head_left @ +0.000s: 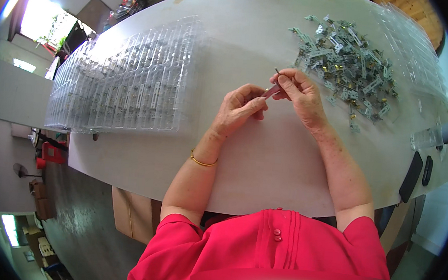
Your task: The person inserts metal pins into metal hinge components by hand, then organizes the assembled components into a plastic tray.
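Over the middle of the table, my left hand [241, 107] and my right hand [302, 95] are close together, fingers pinched. Between them runs a thin reddish strip [272, 91], gripped at one end by each hand. A thin dark rod end [277, 70] pokes up from my right fingertips; whether it belongs to the strip I cannot tell. Right of my hands lies a heap of small metal fittings [348, 63], grey with brass-coloured bits. To the left are stacked clear plastic trays [187, 74], with rows of similar metal pieces in their slots.
More clear trays [410, 47] are stacked at the far right of the white table [143, 157]. Near the right edge lie a clear bottle [430, 137], a black phone-like slab [411, 177] and a smaller black object [428, 171]. A cardboard box [128, 214] stands below the table.
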